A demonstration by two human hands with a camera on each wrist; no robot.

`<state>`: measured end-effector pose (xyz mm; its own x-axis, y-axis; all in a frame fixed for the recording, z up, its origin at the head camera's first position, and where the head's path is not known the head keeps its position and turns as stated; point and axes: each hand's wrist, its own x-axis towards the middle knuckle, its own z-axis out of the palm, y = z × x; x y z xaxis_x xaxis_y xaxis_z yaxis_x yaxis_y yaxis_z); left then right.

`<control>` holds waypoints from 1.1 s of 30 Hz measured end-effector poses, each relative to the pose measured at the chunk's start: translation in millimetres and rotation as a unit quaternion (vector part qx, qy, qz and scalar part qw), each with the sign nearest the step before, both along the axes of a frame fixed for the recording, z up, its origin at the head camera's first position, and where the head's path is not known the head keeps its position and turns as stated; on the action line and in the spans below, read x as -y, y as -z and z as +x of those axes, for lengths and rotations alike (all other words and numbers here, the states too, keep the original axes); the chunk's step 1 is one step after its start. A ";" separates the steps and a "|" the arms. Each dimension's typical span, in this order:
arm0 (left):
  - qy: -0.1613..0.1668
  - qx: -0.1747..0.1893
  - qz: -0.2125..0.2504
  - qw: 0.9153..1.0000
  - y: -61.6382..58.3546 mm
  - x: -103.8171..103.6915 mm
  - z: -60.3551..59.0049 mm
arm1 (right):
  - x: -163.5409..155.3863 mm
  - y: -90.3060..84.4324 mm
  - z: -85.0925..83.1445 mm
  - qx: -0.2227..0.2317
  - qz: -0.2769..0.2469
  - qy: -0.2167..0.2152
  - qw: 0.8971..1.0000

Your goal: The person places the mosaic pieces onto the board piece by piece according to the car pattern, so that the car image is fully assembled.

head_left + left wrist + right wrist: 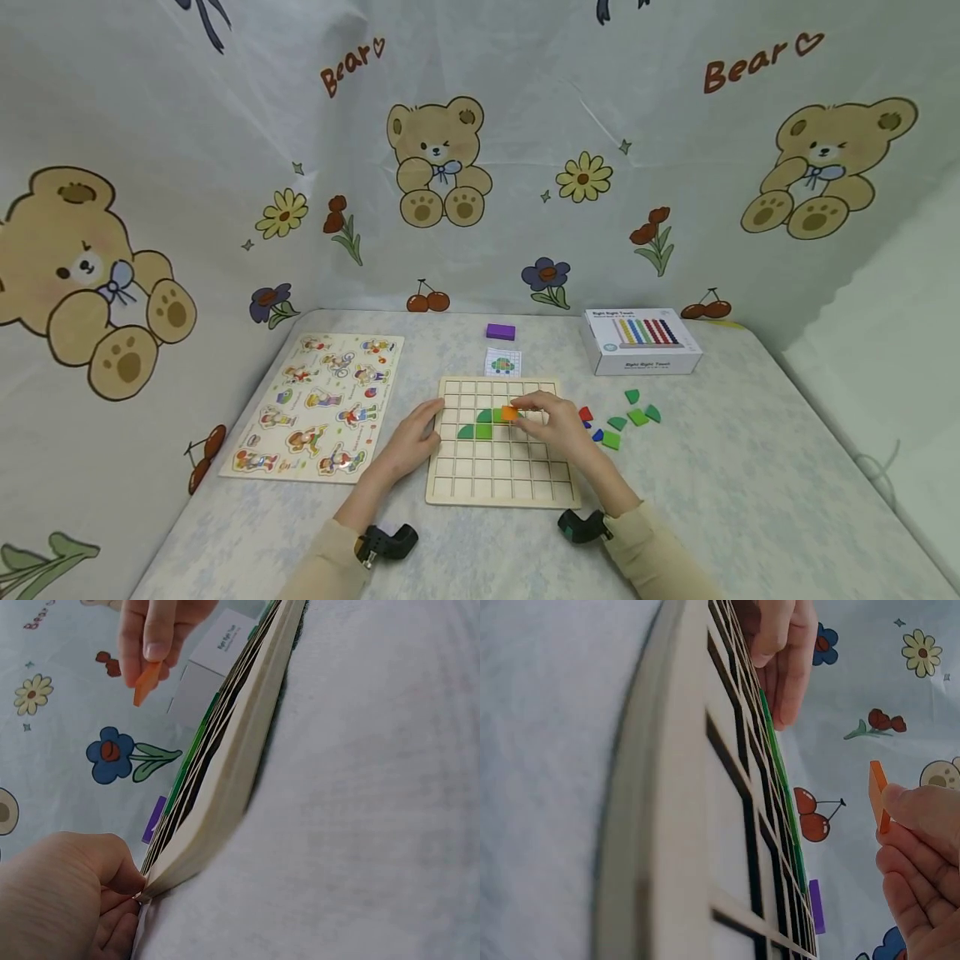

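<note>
A wooden grid board (503, 492) lies on the table with several green tiles (483, 431) set in its squares, some quarter-round and some square. At its left edge, my left hand (411, 442) grips the rim between thumb and fingers; the left wrist view shows this hand (71, 896) at the board's corner. My right hand (558, 423) pinches an orange square tile (510, 413) over the board. From the right wrist view, the orange tile (878, 796) is raised clear of the grid, between thumb and fingers. It hides part of the tiles below.
Behind the board are a pattern card (502, 363) and a purple block (501, 332). Loose green pieces (637, 417), a red piece (586, 413) and blue ones lie to its right. A white box (641, 342) stands at the back right; a picture puzzle board (311, 408) is on the left.
</note>
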<state>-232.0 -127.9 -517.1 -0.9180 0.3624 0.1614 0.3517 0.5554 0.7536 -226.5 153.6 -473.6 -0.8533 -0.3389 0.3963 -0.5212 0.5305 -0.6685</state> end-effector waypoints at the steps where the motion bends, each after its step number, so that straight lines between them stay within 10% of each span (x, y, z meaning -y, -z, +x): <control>1: -0.001 0.000 0.001 1.000 0.0 -0.2 0.1 | 0.8 2.4 0.0 -0.003 0.001 -0.001 1.000; 33: -0.005 0.002 -0.001 1.000 -0.3 -0.3 0.3 | 12.3 28.8 3.1 -0.053 0.099 -0.020 0.994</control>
